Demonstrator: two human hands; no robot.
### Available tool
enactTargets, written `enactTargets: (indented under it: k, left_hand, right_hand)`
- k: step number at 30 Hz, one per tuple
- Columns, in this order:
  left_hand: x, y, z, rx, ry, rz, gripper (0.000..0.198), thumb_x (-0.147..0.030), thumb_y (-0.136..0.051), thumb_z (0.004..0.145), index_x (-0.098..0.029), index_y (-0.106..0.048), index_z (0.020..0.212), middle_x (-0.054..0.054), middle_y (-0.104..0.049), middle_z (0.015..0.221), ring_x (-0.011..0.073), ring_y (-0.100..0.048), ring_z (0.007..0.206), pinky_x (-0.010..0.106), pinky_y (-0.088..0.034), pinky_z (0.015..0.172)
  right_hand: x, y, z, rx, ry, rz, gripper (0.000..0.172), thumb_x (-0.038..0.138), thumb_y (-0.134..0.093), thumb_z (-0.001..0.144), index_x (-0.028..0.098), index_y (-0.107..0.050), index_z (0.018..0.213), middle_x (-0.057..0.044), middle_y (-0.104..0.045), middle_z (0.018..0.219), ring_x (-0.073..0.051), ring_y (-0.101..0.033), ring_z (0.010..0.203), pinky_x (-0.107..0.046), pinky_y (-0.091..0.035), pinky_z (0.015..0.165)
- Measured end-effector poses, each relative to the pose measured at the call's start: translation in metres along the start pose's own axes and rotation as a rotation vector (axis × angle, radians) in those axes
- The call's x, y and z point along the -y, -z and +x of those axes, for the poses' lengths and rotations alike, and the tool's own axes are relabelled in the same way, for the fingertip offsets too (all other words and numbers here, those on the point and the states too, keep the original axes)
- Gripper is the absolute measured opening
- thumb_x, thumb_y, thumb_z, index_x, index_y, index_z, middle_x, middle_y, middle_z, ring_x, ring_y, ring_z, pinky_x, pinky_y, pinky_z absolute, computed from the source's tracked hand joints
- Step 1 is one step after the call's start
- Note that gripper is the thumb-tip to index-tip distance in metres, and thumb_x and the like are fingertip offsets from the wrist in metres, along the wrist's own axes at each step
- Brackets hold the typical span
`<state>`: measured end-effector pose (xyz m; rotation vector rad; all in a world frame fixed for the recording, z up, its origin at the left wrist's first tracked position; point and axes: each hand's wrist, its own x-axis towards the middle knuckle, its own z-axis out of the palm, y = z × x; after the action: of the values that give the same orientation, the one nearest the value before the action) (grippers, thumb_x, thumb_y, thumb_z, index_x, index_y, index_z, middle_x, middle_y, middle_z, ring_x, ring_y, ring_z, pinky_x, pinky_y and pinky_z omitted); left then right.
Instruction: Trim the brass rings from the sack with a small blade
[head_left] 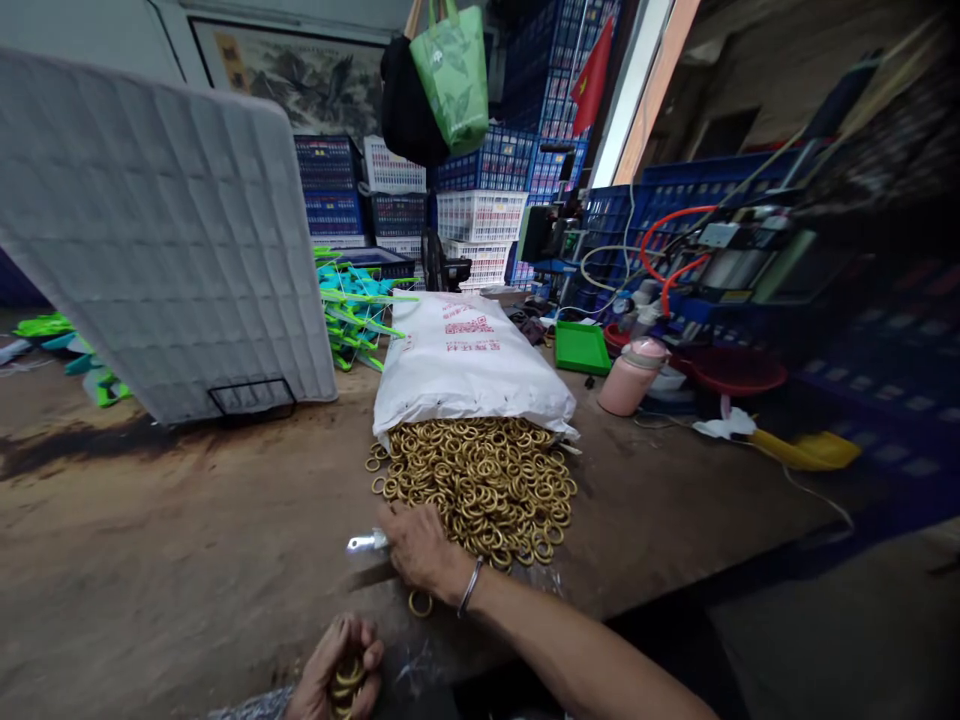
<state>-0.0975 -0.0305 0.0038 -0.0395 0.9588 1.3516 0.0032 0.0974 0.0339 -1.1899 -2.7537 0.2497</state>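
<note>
Several brass-coloured rings (349,680) are cupped in my left hand (322,668), its fingers curled round them at the bottom of the view. My right hand (424,545), with a metal bracelet on the wrist, is closed at the near left edge of a heap of the same rings (487,480). From its fingers sticks out a silvery metal piece (367,542) with a small hole in its end; the rest of it is hidden. One loose ring (421,603) lies on the table just below this hand. The heap spills from the mouth of a white woven sack (465,370).
A tall grey quilted panel (172,250) stands on the table (187,530) at left, beside green and blue plastic pieces (356,310). To the right are a green tray (583,347), a pink bottle (634,378) and a yellow scoop (810,450). Stacked crates (480,215) stand behind.
</note>
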Motion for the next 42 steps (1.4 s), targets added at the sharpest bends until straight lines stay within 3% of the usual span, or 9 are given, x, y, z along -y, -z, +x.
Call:
enactTargets:
  k: [3,8,16,21,23,26,32,38,42]
  left_hand:
    - [0.005,-0.013,0.003,-0.017,-0.082,0.081,0.035,-0.033,-0.079,0.050,-0.015,-0.056,0.070,-0.002,-0.054,0.061,0.0082,-0.050,0.050,0.014,-0.033,0.036]
    - [0.025,-0.036,0.003,0.061,-0.210,0.290,0.039,-0.046,-0.066,0.065,-0.019,-0.053,0.090,-0.004,-0.051,0.060,0.0061,-0.046,0.046,0.013,-0.028,0.035]
    - [0.050,-0.058,0.001,0.066,-0.317,0.643,0.033,-0.048,-0.059,0.069,-0.018,-0.047,0.068,-0.009,-0.040,0.047,0.0038,-0.030,0.036,0.015,-0.021,0.036]
    - [0.062,-0.063,-0.002,0.097,-0.626,0.896,0.020,-0.035,-0.056,0.075,-0.016,-0.058,0.069,-0.003,-0.050,0.057,0.0092,-0.044,0.052,0.019,-0.036,0.052]
    - [0.065,-0.066,-0.005,0.137,-0.689,0.976,0.019,-0.032,-0.055,0.076,-0.016,-0.061,0.068,-0.001,-0.054,0.061,0.0116,-0.048,0.059,0.021,-0.038,0.060]
    - [0.069,-0.072,-0.010,0.188,-0.620,0.975,0.023,-0.035,-0.056,0.076,-0.015,-0.061,0.066,0.000,-0.055,0.060,0.0121,-0.048,0.059,0.021,-0.038,0.059]
    - [0.077,-0.077,-0.017,0.151,-0.241,0.847,0.030,-0.046,-0.054,0.073,-0.017,-0.051,0.072,-0.008,-0.042,0.049,0.0045,-0.032,0.036,0.015,-0.022,0.036]
    - [0.083,-0.071,-0.017,0.225,-0.165,0.722,0.029,-0.045,-0.054,0.074,-0.017,-0.048,0.070,-0.007,-0.045,0.055,0.0029,-0.034,0.038,0.014,-0.022,0.036]
    - [0.085,-0.068,-0.014,0.210,-0.142,0.677,0.030,-0.046,-0.054,0.074,-0.017,-0.047,0.072,-0.006,-0.046,0.057,0.0029,-0.035,0.039,0.014,-0.021,0.036]
  right_hand:
    - [-0.006,0.006,-0.016,-0.086,0.015,0.182,0.018,0.013,-0.047,0.069,0.019,-0.054,0.084,-0.002,-0.061,0.079,-0.013,-0.053,0.067,-0.022,-0.031,0.056]
    - [-0.017,0.001,-0.052,-0.170,-0.062,0.553,0.011,0.013,-0.043,0.074,0.018,-0.053,0.071,0.003,-0.052,0.062,-0.009,-0.042,0.056,-0.019,-0.027,0.052]
    - [-0.026,-0.004,-0.095,-0.187,-0.192,0.815,0.012,0.024,-0.045,0.078,0.018,-0.051,0.070,0.005,-0.046,0.060,-0.009,-0.040,0.057,-0.018,-0.030,0.053]
    - [-0.034,-0.003,-0.113,-0.119,-0.334,1.003,0.026,0.033,-0.039,0.081,0.017,-0.045,0.061,0.005,-0.042,0.055,-0.008,-0.039,0.053,-0.019,-0.030,0.050]
    - [-0.037,-0.005,-0.119,-0.070,-0.354,1.140,0.030,0.035,-0.036,0.082,0.017,-0.045,0.061,0.005,-0.043,0.052,-0.008,-0.038,0.050,-0.019,-0.031,0.049]
    - [-0.040,-0.007,-0.128,-0.086,-0.407,1.235,0.029,0.035,-0.039,0.080,0.017,-0.045,0.058,0.006,-0.041,0.050,-0.007,-0.036,0.048,-0.019,-0.031,0.048]
    - [-0.046,-0.008,-0.139,-0.190,-0.449,1.181,0.019,0.032,-0.045,0.075,0.016,-0.047,0.063,0.006,-0.042,0.052,-0.008,-0.039,0.052,-0.019,-0.033,0.052]
    - [-0.045,-0.006,-0.143,-0.177,-0.448,1.192,0.021,0.029,-0.041,0.077,0.017,-0.045,0.061,0.005,-0.045,0.053,-0.009,-0.042,0.052,-0.019,-0.034,0.052]
    - [-0.044,-0.006,-0.145,-0.173,-0.468,1.068,0.023,0.026,-0.036,0.080,0.018,-0.046,0.061,0.003,-0.048,0.054,-0.010,-0.046,0.053,-0.019,-0.035,0.054]
